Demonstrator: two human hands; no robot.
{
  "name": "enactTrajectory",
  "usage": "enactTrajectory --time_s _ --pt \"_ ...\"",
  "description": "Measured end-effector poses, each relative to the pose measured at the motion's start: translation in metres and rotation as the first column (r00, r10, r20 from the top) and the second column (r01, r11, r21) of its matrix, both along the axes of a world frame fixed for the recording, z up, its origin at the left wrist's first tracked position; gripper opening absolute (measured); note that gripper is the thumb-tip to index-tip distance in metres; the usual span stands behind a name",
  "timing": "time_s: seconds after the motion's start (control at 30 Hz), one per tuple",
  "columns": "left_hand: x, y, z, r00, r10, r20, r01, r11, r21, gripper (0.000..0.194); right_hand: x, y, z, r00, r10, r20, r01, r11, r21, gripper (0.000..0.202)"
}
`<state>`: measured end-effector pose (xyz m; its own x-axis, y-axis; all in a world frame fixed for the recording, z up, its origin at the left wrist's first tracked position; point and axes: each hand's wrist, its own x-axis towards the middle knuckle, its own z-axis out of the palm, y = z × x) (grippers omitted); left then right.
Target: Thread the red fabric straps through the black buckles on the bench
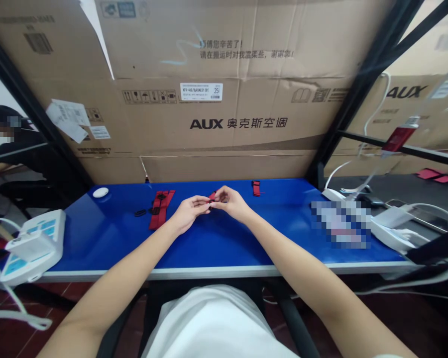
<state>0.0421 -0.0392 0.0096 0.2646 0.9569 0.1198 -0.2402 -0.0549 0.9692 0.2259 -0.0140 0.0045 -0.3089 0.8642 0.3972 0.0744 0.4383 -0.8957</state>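
- Left hand [188, 214] and right hand [232, 204] pinch a small red strap [212, 196] above the blue table [269, 238].
- Red straps [168, 203] lie leftward, beside black buckles [140, 213].
- Printed cardboard [239, 139] stands behind.

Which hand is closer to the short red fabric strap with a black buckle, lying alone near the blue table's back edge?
Right. The right grip is just left of the strap; the left grip is farther left, beyond the right one.
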Motion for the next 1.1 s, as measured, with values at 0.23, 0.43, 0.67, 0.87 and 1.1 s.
enactTrajectory --time_s 0.23,0.43,0.67,0.87,1.1 --pt "-0.006 0.004 0.000 0.999 -0.032 -0.034 0.030 0.998 -0.054 0.029 0.026 0.019 -0.007 0.834 -0.036 0.551 -0.080 0.979 0.185 0.056" --pt "-0.016 0.014 0.000 0.990 0.129 0.059 -0.123 0.988 -0.093 0.017 0.031 0.032 -0.017 0.820 -0.157 0.550 0.027 0.971 0.236 0.027" --pt "-0.024 0.021 0.001 0.958 0.286 0.033 -0.278 0.948 -0.154 0.013 0.041 0.045 -0.019 0.837 -0.255 0.484 0.272 0.962 0.035 0.029" --pt "-0.030 0.026 -0.004 0.945 0.326 -0.032 -0.326 0.930 -0.167 0.014 0.055 0.049 -0.016 0.830 -0.212 0.515 0.284 0.957 -0.064 0.021" --pt "-0.034 0.031 -0.012 0.911 0.369 -0.182 -0.383 0.922 -0.049 0.015 0.052 0.033 -0.005 0.694 -0.272 0.666 0.360 0.933 0.006 0.025"
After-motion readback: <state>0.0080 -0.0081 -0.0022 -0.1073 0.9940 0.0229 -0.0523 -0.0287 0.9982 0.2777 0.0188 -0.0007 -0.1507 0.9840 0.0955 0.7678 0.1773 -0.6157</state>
